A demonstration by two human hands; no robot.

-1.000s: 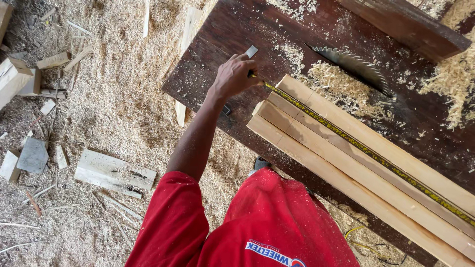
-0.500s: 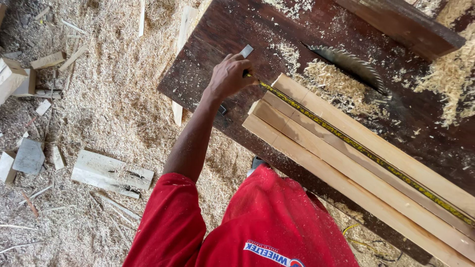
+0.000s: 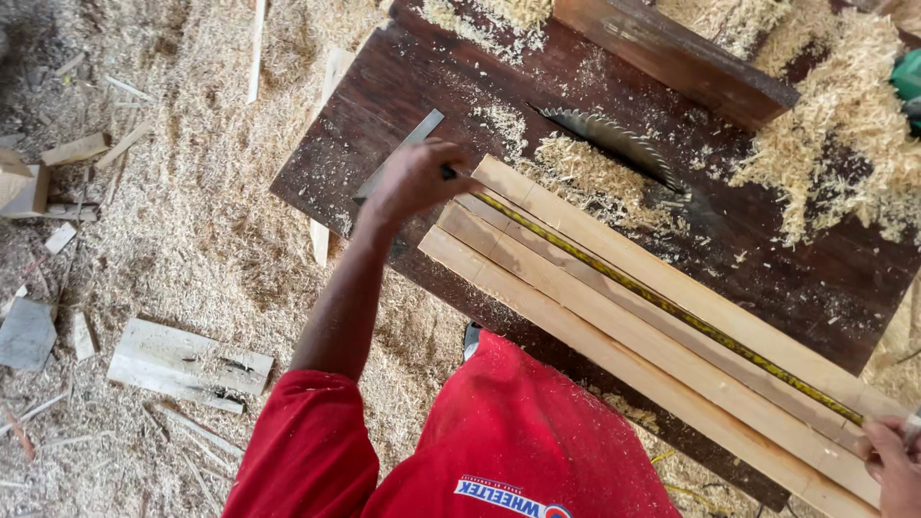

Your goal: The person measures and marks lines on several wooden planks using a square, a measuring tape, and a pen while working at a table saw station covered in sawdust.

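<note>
- Left hand (image 3: 414,179) was closed around the near end of a yellow tape measure (image 3: 672,309), pinning it at the end of the pale wooden strips (image 3: 614,331), with what looked like a dark pencil tip showing past the fingers.
- Right hand (image 3: 892,467) showed only partly at the frame's lower right corner, touching the far end of the tape; whether it pinched or just pressed, I could not tell.
- Judged from this: a true reading needed the tape taut, flat and parallel to the strip edge, its end flush with the cut end.
- Strips lay side by side, touching, diagonally across a dark saw table (image 3: 403,86).
- Circular saw blade (image 3: 614,144) rose from the table just beyond the strips, near the left hand, a hazard.
- Metal ruler (image 3: 401,153) lay beside that hand.
- Sawdust heaps (image 3: 844,115) and offcuts (image 3: 187,364) littered the table and floor.
</note>
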